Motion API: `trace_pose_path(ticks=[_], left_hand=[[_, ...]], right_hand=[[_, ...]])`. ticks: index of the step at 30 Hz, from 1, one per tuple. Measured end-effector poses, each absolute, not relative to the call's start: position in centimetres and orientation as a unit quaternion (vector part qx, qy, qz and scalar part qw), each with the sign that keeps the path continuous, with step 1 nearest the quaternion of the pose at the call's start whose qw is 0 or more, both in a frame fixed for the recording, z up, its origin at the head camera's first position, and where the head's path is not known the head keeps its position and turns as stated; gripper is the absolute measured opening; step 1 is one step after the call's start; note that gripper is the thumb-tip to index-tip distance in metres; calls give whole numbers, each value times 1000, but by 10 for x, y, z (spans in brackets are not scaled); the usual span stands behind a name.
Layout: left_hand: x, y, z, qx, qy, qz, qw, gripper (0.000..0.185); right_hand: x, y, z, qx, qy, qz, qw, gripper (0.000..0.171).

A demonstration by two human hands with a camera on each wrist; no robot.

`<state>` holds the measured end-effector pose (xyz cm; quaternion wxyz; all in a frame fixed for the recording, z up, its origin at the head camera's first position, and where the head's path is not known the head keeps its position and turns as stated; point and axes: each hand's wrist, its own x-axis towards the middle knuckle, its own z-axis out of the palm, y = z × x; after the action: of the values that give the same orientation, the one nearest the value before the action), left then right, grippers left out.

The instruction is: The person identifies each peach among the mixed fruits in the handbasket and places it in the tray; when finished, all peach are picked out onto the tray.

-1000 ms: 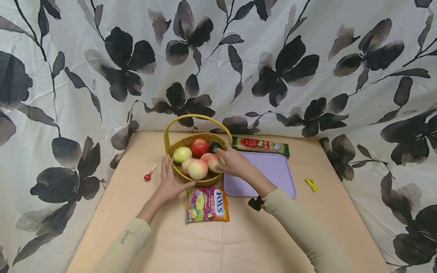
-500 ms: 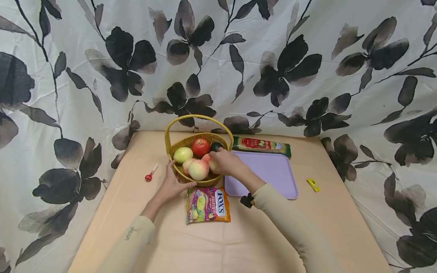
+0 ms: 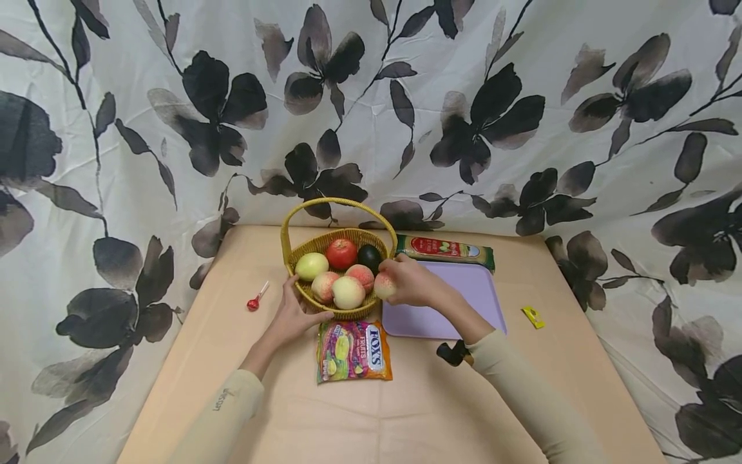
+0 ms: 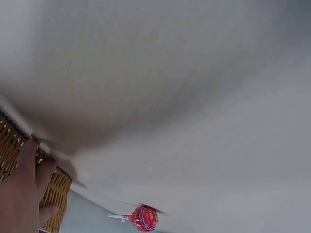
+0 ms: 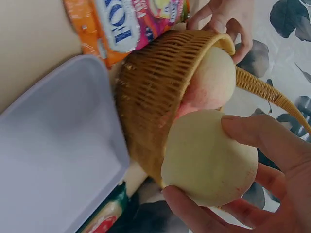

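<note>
A yellow wicker basket with a hoop handle stands on the table and holds several fruits: a red apple, a green apple, a dark avocado and peaches. My right hand grips one peach just outside the basket's right rim, over the edge of the lilac tray. In the right wrist view the fingers curl round that peach beside the basket wall. My left hand rests with straight fingers against the basket's front left side.
A Fox's candy bag lies in front of the basket. A red lollipop lies to its left, a long green packet behind the tray, and a small yellow item to the right. Floral cloth hangs behind the table.
My right hand has lifted a peach out of the basket and carried it right, past the rim toward the tray. The left hand has stayed against the basket.
</note>
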<state>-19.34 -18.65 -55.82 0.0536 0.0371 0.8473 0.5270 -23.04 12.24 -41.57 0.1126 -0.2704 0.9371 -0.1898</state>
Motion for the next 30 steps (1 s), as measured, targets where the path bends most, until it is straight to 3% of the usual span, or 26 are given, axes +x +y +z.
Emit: trace_pose_path(ticks=[15,23,30], left_hand=[[-194,-186,-560,42,845,530,49,134],[-193,-185,-559,35,855,515,48,134],[-194,-185,-558,27,858,512,42,134]], right_hand=[[-217,157,-452,-245,942,-178,143,62],[-212,157,-477,-249,936,-170,179,61],[-212,150,-487,-266,935,-158,172,61]])
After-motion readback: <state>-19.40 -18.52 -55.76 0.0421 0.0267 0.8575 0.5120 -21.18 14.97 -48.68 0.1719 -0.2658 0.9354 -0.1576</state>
